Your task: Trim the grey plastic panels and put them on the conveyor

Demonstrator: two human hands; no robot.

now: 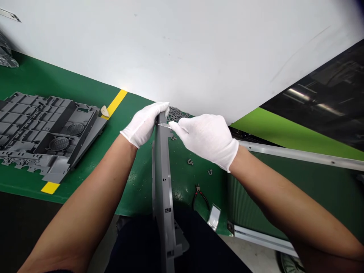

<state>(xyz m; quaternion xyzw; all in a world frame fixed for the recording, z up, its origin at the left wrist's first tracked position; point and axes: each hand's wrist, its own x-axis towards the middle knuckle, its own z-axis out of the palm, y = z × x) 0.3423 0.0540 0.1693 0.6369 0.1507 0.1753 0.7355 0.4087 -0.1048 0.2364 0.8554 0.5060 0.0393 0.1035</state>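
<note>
A grey plastic panel (167, 170) stands on its narrow edge in front of me, running from the green table down toward my lap. My left hand (145, 123), in a white glove, is wrapped round the panel's far end. From my gloved right hand (209, 136), closed with thumb forward, juts a thin-bladed knife (165, 125). Its blade lies across the panel's upper edge close to the left hand; the handle is hidden in the glove. Beyond the panel lies a heap of small grey plastic scraps (178, 113), and a few hook-shaped scraps (190, 162) are scattered nearer.
Stacked grey molded panels (59, 140) lie at left beside yellow tape (116, 102). Cutting pliers (198, 195) and a small clear-edged card (214, 217) rest at the table's near edge. A green conveyor belt (267, 189) runs along the right; a white board (182, 49) rises behind.
</note>
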